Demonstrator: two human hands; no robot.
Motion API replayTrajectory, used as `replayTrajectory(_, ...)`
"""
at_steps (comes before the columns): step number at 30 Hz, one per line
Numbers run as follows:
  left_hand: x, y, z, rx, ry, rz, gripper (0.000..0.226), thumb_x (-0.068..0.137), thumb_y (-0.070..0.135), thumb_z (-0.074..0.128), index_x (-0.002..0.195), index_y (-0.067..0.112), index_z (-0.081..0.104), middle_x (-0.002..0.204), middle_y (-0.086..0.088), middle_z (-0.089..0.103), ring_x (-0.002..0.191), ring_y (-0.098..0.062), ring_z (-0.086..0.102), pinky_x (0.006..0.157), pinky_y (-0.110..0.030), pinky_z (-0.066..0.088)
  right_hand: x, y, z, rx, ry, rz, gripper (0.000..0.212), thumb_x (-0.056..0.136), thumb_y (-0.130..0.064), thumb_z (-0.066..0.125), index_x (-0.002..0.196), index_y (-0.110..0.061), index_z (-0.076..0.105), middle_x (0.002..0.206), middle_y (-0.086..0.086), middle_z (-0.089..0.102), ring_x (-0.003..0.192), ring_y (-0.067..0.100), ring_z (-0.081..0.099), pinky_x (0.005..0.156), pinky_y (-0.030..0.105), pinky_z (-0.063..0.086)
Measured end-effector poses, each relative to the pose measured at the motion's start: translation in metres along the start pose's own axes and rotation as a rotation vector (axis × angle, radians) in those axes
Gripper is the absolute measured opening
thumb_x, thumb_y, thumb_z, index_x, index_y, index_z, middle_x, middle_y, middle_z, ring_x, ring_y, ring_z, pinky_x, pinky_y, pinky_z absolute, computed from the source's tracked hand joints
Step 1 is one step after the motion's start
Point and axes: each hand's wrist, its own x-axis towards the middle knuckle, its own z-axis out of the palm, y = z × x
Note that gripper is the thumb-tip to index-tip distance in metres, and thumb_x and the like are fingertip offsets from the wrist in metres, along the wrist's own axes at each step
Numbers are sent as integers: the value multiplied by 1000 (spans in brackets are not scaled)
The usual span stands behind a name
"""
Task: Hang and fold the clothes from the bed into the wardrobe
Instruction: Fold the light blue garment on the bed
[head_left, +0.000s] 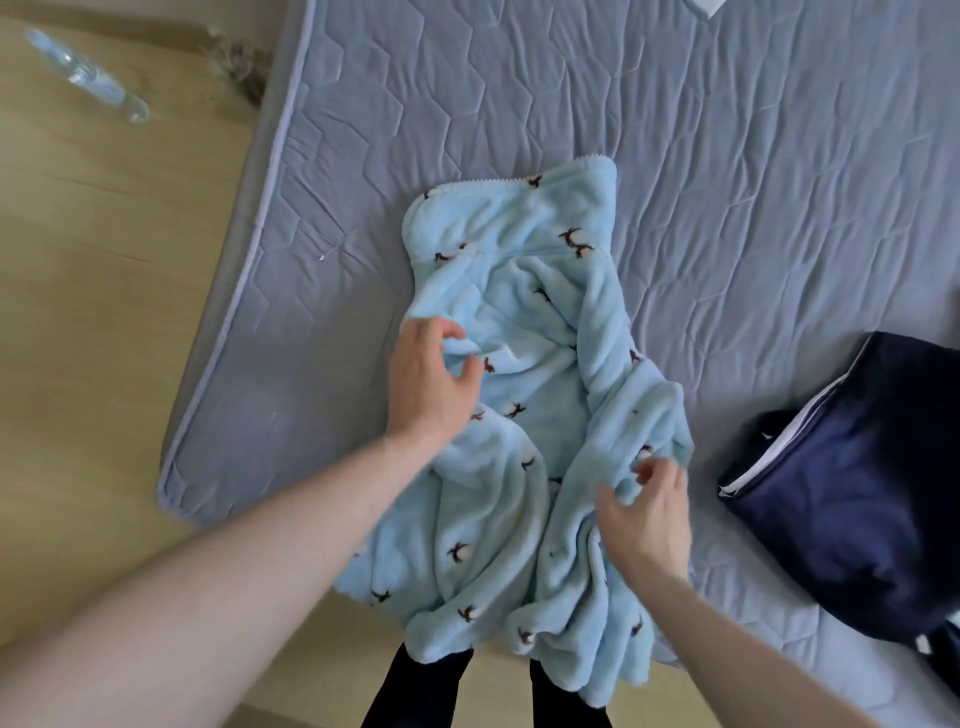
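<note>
A light blue fleece garment (524, 395) with small dark bird figures is lying rumpled near the mattress's (727, 182) front left corner, its lower part hanging over the front edge. The left hand (428, 382) is resting on the garment's left side, fingers curling round a fold of fleece. The right hand (647, 517) is sitting on the right side, its fingertips pinching a ridge of the fabric. A dark navy garment (852, 483) is lying toward the mattress's right edge, apart from the fleece. A clear plastic bottle (85, 75) is lying on the wooden floor (93, 270) beyond the left edge.
</note>
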Motion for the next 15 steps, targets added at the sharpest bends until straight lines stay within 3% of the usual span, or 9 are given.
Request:
replayTrajectory(3,64,-6,-9,66,-12,-188,32,80,30,63,108,15,62,116,-7,56,108,-29,57,98,-41,45,48,-31,-18,63,20,-52,34,80,-22,70,106,-21,46,112,-3,48,105,27,53,86,38,43)
replayTrajectory(6,102,-13,-19,117,-99,-431,43,85,38,67,121,15,61,132,-9,54,121,-28,56,106,-37,42,88,-55,-31,30,-39,-44,40,83,-28,68,116,-23,46,121,-2,45,115,27,51,96,48,48)
replayTrajectory(9,101,-19,-27,56,-273,-631,86,79,51,75,149,16,41,152,-7,42,135,-27,49,109,-37,42,108,-64,-32,-33,-91,-2,66,82,-39,75,136,-20,43,138,5,42,130,30,42,105,45,44)
replayTrajectory(12,70,-32,-31,-20,-381,-792,123,62,62,86,157,14,24,156,-5,39,138,-27,48,113,-42,43,103,-61,-26,-133,-142,101,95,72,-47,86,146,-17,33,144,11,35,135,36,36,112,45,35)
replayTrajectory(13,56,-38,-31,-18,-414,-831,122,61,60,87,156,13,26,151,-6,45,134,-28,51,110,-42,45,99,-54,-21,-151,-143,129,101,70,-46,87,147,-16,30,144,12,34,135,38,35,114,47,34)
replayTrajectory(15,29,-49,-28,23,-422,-853,92,69,47,84,142,11,42,138,-8,58,122,-30,60,102,-39,50,87,-41,-13,-147,-130,158,100,70,-36,88,148,-15,28,141,13,34,131,40,40,112,49,37)
